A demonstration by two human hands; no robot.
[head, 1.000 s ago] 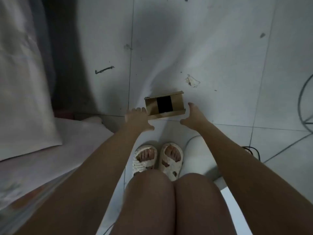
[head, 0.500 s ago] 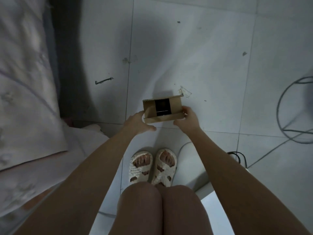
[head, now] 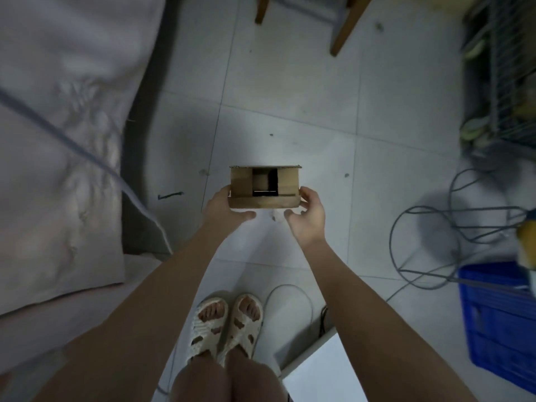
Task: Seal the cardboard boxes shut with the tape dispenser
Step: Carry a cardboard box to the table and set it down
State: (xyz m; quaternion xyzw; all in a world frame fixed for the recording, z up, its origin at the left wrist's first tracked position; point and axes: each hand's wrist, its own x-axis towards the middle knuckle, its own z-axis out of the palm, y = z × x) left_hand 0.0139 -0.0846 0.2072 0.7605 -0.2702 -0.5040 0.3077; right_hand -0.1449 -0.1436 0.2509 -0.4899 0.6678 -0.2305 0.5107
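Closest to the camera are the knees and a pair of pale sandals (head: pixel 227 326) planted on the white tile floor (head: pixel 290 117), with a white slab's corner (head: pixel 322 369) just right of them and a thin cable loop (head: pixel 290 297) beside that. Both arms reach forward, and the small cardboard box (head: pixel 264 187) is held up between the two hands above the tiles. The left hand (head: pixel 223 207) grips its left end with the thumb curled under the bottom edge; the right hand (head: pixel 309 216) cups the right end, fingers wrapped round the corner. The top flaps aren't shut, there's a dark gap in the middle.

Room to move is mostly straight ahead on bare tile. Left side is hemmed in by a big rumpled grey sheet (head: pixel 58 140) with a cord (head: pixel 87 158) draped across it. Right side is crowded: blue plastic crate (head: pixel 499 323), a wire frame (head: pixel 429 242), a wire rack (head: pixel 499 71) further back. Wooden chair legs (head: pixel 345 24) stand at the far end.
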